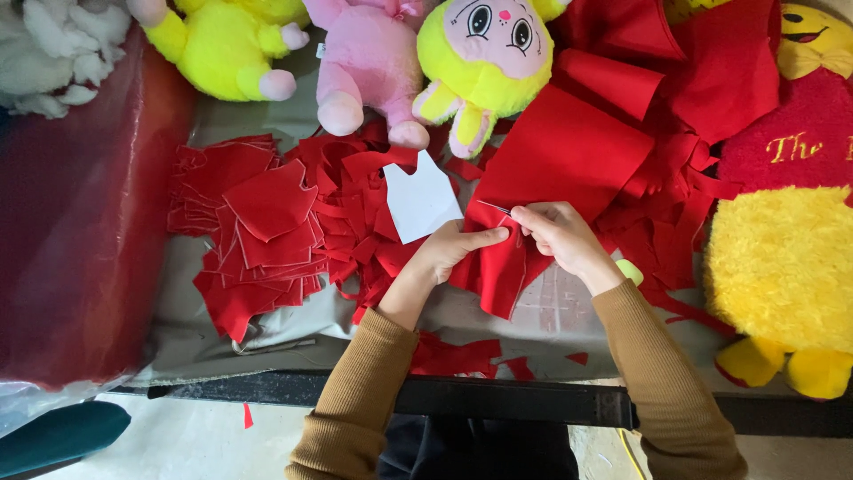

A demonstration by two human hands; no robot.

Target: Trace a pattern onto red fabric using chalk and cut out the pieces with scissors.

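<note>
My left hand point(450, 252) pinches a folded piece of red fabric point(498, 276) that hangs over the table's front part. My right hand point(560, 236) grips thin metal scissors point(494, 207) whose blades point left over the same fabric's top edge. A white paper pattern piece point(421, 200) lies just left of my hands. A stack of cut red fabric shapes point(267, 213) sits further left, among loose red scraps point(355, 191).
Yellow plush toy point(222, 44), pink plush point(369, 58) and a yellow-and-pink plush point(489, 53) lie at the back. A large yellow and red plush point(786, 249) fills the right. Red fabric sheets point(613, 98) are piled behind my hands. White stuffing point(53, 49) sits top left.
</note>
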